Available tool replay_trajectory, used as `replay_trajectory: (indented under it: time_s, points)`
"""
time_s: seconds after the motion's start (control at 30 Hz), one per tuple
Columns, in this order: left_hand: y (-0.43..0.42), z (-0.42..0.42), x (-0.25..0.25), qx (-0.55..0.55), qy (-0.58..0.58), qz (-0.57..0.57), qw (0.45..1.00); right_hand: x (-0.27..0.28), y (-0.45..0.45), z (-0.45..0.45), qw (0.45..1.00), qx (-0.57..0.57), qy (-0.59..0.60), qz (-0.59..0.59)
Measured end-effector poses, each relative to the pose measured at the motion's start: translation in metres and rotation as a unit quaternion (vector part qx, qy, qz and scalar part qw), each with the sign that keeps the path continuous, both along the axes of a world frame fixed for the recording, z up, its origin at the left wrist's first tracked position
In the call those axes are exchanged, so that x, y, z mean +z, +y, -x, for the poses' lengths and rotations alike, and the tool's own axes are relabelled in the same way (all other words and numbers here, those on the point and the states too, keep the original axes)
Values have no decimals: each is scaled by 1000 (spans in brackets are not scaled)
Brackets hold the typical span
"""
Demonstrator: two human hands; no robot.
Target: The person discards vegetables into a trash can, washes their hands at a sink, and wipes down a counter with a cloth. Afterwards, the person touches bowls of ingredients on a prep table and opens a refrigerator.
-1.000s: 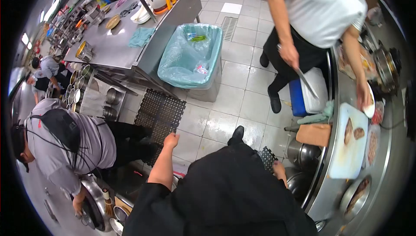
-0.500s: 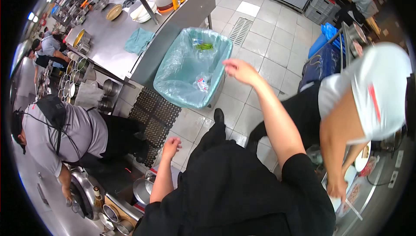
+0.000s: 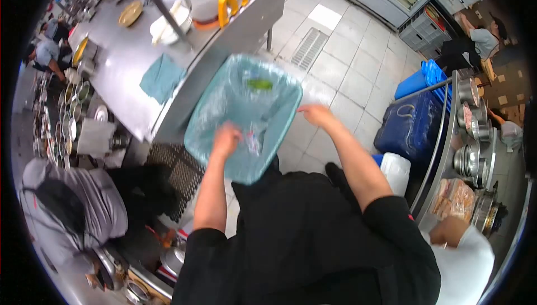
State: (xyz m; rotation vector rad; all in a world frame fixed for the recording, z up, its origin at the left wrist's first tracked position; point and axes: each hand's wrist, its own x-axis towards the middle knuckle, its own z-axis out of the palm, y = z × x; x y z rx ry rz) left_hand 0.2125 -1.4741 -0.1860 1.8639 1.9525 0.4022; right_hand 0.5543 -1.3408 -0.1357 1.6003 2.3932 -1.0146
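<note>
A trash bin with a pale green rim and a clear plastic liner (image 3: 215, 106) stands right in front of me. Inside it lie a green bundle (image 3: 259, 84) and a crumpled clear wrapper with red and blue print (image 3: 254, 144). My left hand (image 3: 226, 139) is over the near left part of the bin, its fingers smeared by motion. Just outside the bin's right rim is my right hand (image 3: 318, 116), empty, a finger stretched toward the rim. Whether that fingertip touches the rim I cannot make out.
A steel counter (image 3: 114, 53) with a teal cloth (image 3: 162, 78) runs along the left. A co-worker in grey (image 3: 84, 204) stands at left, another in white (image 3: 464, 260) at lower right. Blue containers (image 3: 411, 126) and a rack of steel bowls (image 3: 467, 159) line the right.
I have moved closer to the bin. My left hand has come forward from beside my body to over the bin. The white-sleeved co-worker has shifted toward the lower right of my view.
</note>
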Motion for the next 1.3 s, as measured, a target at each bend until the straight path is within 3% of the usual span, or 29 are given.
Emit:
replay_trajectory:
  time_s: [0.03,0.1,0.13,0.17,0.2,0.23,0.3,0.4,0.47,0.57,0.6,0.67,0.73,0.8,0.93,1.03,1.17,1.2,1.23,1.27,1.3]
  points:
    - [11,-4,-4,12,-208,76,975,-40,-4,-26,983,-179,40,-9]
    - [15,-24,17,-3,-144,47,988,-32,-19,-99,992,-111,52,-41]
    - [17,-28,0,26,-156,97,983,-43,-25,-142,983,-166,66,-32]
    - [26,-30,-15,54,-166,142,974,-75,-32,-190,936,-303,173,48]
    - [39,-37,-16,47,-166,137,975,-102,-41,-235,841,-457,252,142]
    - [52,-48,-19,50,-182,141,972,-112,-48,-277,782,-538,223,221]
    - [92,-79,-14,55,-200,139,968,-132,-68,-347,820,-524,112,203]
    - [158,-129,9,66,-198,159,965,-132,-58,-387,775,-591,102,197]
    - [206,-163,15,55,-211,137,966,-172,-35,-432,768,-571,101,271]
    - [273,-217,32,60,-193,175,964,-152,40,-432,748,-603,117,251]
    - [294,-232,40,77,-192,166,964,-151,74,-434,753,-592,110,266]
    - [327,-262,56,10,-196,99,976,-162,146,-441,768,-569,108,273]
    - [355,-283,67,23,-183,94,978,-166,221,-446,890,-418,122,134]
    - [386,-304,84,30,-173,135,975,-159,314,-446,937,-317,98,112]
    - [445,-316,73,62,-164,141,974,-72,477,-396,931,-288,197,110]
    - [499,-314,48,95,-189,129,969,-50,573,-370,931,-289,200,100]
    - [607,-299,23,97,-235,131,958,-86,674,-382,972,-196,94,86]
    - [636,-295,18,85,-252,124,956,-145,696,-415,983,-155,82,49]
    - [666,-292,31,87,-265,111,954,-157,708,-432,991,-124,24,46]
    - [700,-288,47,89,-277,98,952,-172,714,-450,988,-140,34,49]
    - [732,-282,55,86,-293,87,948,-143,713,-445,930,-287,108,201]
